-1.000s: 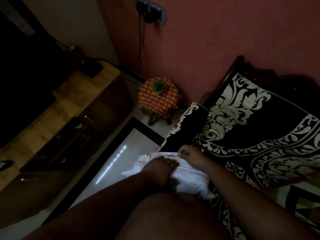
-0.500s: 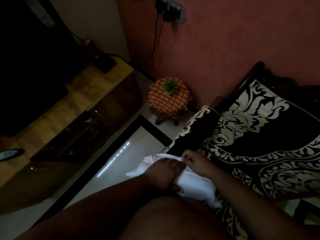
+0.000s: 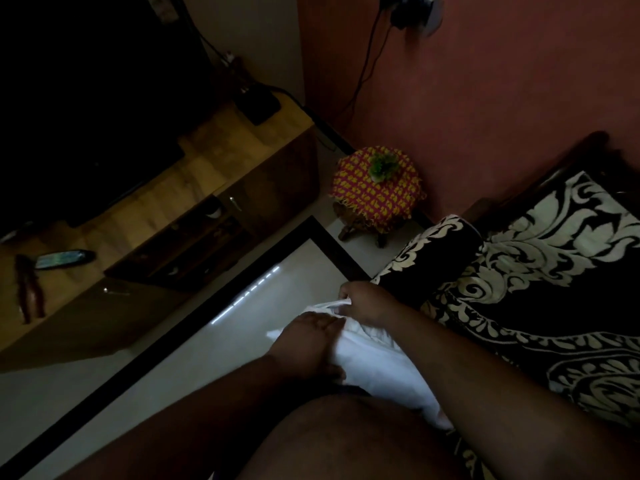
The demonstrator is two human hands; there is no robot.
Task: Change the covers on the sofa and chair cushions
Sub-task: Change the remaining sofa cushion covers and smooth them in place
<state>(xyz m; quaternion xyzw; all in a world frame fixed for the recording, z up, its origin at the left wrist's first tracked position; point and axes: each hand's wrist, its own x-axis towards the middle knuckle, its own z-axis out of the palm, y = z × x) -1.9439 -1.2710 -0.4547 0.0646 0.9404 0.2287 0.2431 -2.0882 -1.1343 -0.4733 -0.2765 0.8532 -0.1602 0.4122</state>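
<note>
Your right hand now pinches a gathered fold of the soft white fabric cushion cover at its far end, fingers curled round the cloth, where a second ago the same hand lay lower and closer to the other one. Your left hand rests flat on the near side of the white cloth with fingers fairly straight and the thumb tucked beneath the bundle; it has barely shifted, though the dim light hides how firmly it grips. The white bundle lies at the front edge of the sofa seat, against the black-and-cream floral patterned sofa cover, part of it hanging past that edge over the pale tiled floor. Since the pinch has travelled up toward the rim of the cloth, you seem to be hunting for or drawing open the mouth of the cover, so the task looks early: whether a cushion already sits inside cannot be told. Beyond the front corner of the sofa stands a small round stool draped in red-and-yellow patterned cloth, and a wooden cabinet runs along the far side of the floor.
</note>
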